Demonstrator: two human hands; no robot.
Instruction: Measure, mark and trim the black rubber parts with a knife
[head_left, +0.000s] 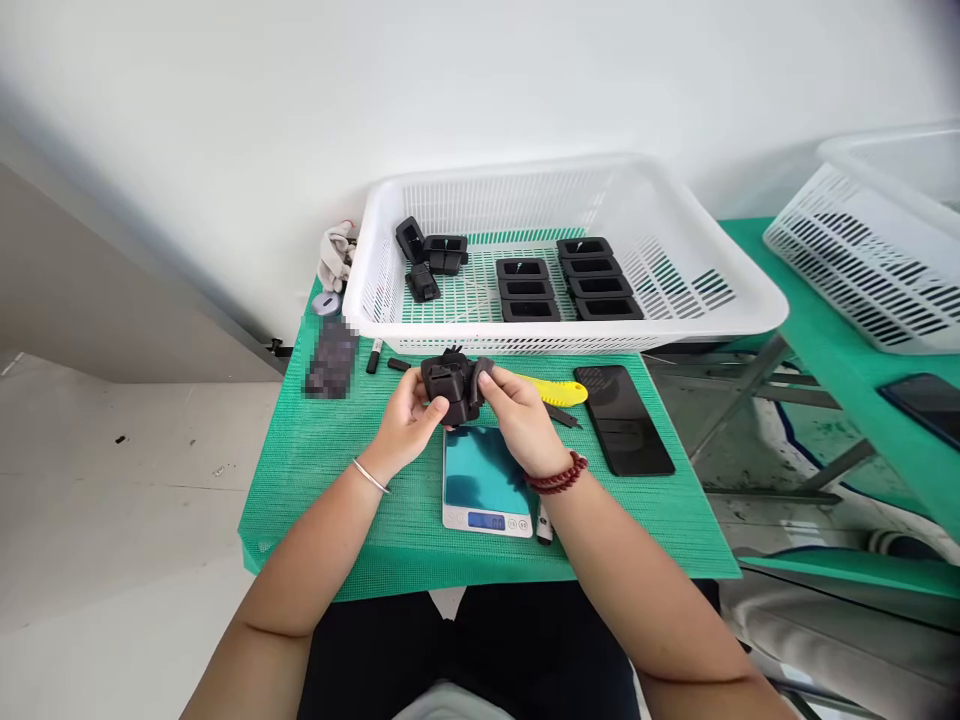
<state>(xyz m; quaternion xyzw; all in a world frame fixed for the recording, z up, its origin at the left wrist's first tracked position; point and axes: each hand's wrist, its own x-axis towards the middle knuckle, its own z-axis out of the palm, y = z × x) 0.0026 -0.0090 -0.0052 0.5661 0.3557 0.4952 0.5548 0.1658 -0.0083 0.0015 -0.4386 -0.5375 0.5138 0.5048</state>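
Observation:
Both my hands hold a black plastic part point(452, 385) just above the far edge of a small digital scale point(485, 482). My left hand point(406, 418) grips its left side, fingers curled around it. My right hand point(518, 414) pinches its right side with thumb and fingers closed. A white basket point(720, 290) behind holds several similar black parts: a neat block point(570, 280) on the right and a few loose ones point(429, 255) on the left. A yellow utility knife point(561, 391) lies partly hidden behind my right hand.
A black phone point(624, 420) lies on the green mesh mat point(337, 470) to the right of the scale. A marker point(373, 355), a blurred object point(330, 360) and a cloth point(334, 255) sit at the left. Another white basket point(870, 250) stands on a table to the right.

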